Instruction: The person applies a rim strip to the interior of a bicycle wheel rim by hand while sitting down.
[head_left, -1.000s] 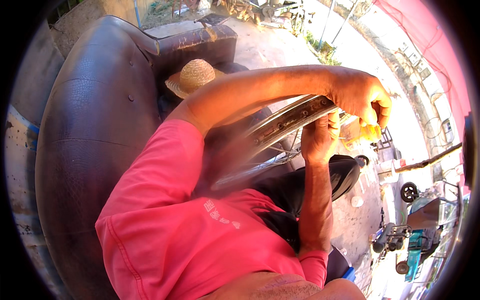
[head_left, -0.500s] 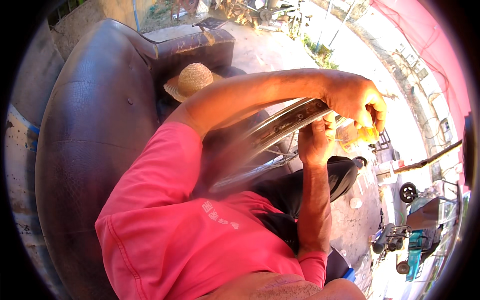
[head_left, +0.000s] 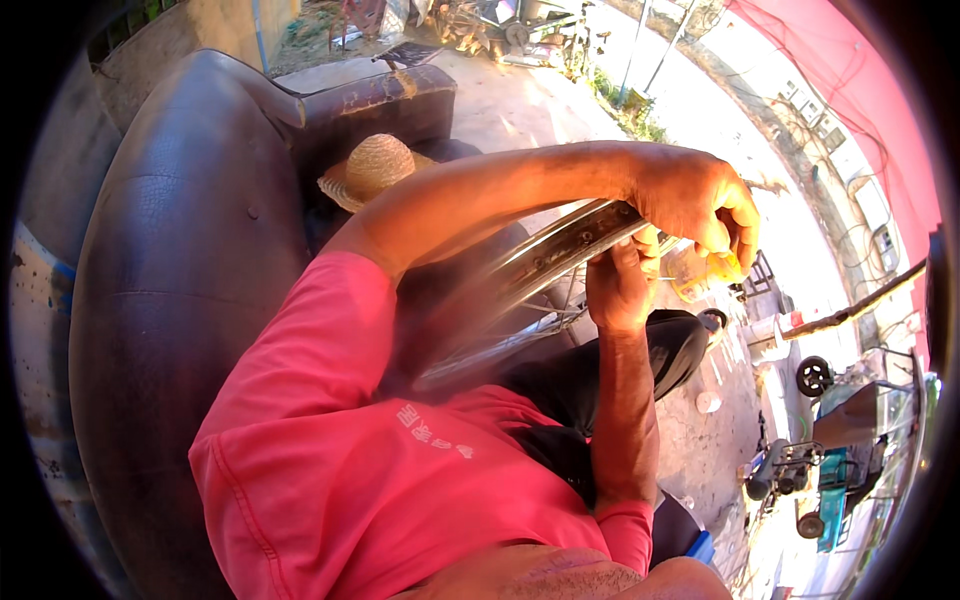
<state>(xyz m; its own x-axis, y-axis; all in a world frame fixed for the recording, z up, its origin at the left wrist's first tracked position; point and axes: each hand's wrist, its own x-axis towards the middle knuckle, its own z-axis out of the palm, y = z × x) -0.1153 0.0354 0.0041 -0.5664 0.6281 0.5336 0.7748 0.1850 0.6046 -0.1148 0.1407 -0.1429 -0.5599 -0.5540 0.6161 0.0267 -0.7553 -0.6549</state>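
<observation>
A spoked metal wheel rim (head_left: 575,243) slants across my lap, its lower end blurred close to my chest. Holes run along its dark inner channel, and thin spokes show beneath. My left hand (head_left: 695,203) reaches over the rim's far end; its fingers are curled downward, and what they hold, if anything, is hidden. Under the rim, closed against its edge and spokes, is my right hand (head_left: 620,285), thumb pointing up. Just below my left fingertips is a bright yellow, see-through object (head_left: 722,268), whose kind I cannot make out.
A brown leather sofa (head_left: 190,260) fills the left side. A straw hat (head_left: 378,165) rests on its seat. At the lower right stand a small wheeled machine (head_left: 785,470) and a teal cart (head_left: 832,495). A pole (head_left: 860,300) juts in from the right.
The whole view has shifted slightly. Both hands keep nearly the same places on the rim, and the left fingers still curl over its far end.
</observation>
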